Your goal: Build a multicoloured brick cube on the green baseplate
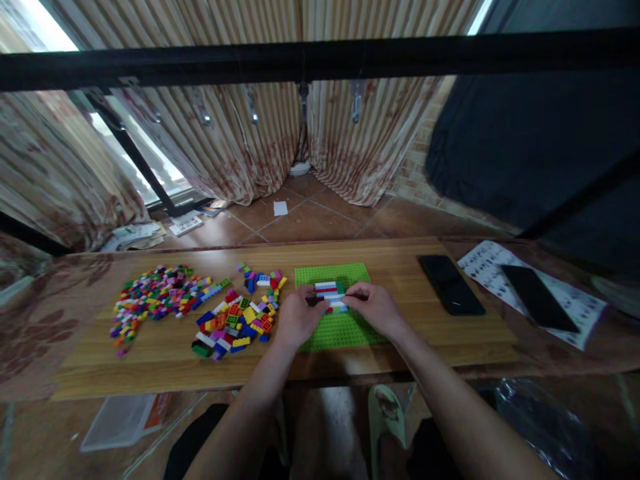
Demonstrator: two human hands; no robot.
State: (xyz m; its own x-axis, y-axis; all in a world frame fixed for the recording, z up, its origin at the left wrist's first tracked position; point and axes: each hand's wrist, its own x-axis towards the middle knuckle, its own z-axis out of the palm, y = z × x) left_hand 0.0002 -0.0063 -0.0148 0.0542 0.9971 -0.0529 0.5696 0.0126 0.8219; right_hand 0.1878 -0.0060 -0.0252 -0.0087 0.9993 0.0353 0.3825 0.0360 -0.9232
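A green studded baseplate lies on the wooden board in front of me. On it sits a small striped build of toy building bricks in white, red, pale blue and green. My left hand is at the left end of this build, thumb and fingers bent around a long white brick. From the opposite side my right hand pinches the right end of the same brick. The fingertips cover both ends, so whether it is pressed down fully cannot be seen.
Left of the baseplate lie a pile of larger mixed bricks and a heap of small bricks. A black phone rests at the right. Beyond it, another dark device lies on a printed sheet. A black bar crosses ahead.
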